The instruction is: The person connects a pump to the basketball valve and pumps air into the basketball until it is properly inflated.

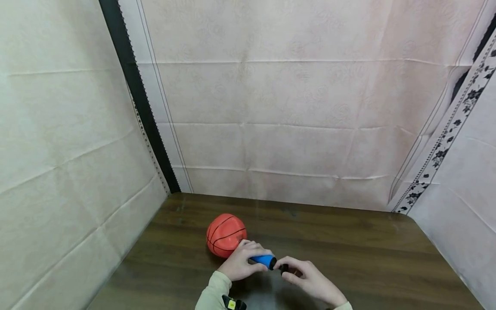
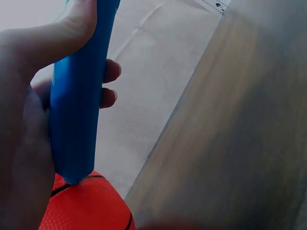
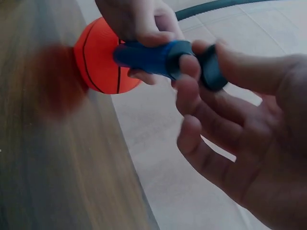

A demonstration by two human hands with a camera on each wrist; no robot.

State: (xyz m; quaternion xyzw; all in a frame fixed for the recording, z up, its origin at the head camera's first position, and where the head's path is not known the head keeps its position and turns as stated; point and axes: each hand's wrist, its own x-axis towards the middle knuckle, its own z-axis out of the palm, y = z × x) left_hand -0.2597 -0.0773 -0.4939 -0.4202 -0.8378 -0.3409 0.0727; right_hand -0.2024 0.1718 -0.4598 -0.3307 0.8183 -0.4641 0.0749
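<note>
The left hand (image 1: pixel 243 261) had its fingers wrapped round a blue pump-like tube (image 2: pixel 76 115), up over the near part of the wooden bench (image 1: pixel 372 245)! Its tapered end pointed left at the red basketball (image 1: pixel 224 232), contact unclear. Right of it, the right hand (image 1: pixel 311 282) pinched a black end piece (image 3: pixel 214 72)!

Pale green left sleeve (image 1: pixel 210 293), black wrist device (image 1: pixel 240 305)
The sleeve, bottom centre of the head view, ends in a cuff; the device beside it carries a small yellow label (image 1: pixel 231 305) with dark marks. A sliver of pale right sleeve (image 1: pixel 344 306) shows farther right. Left hand (image 1: pixel 245 261) and right hand (image 1: pixel 308 277) are bare.
</note>
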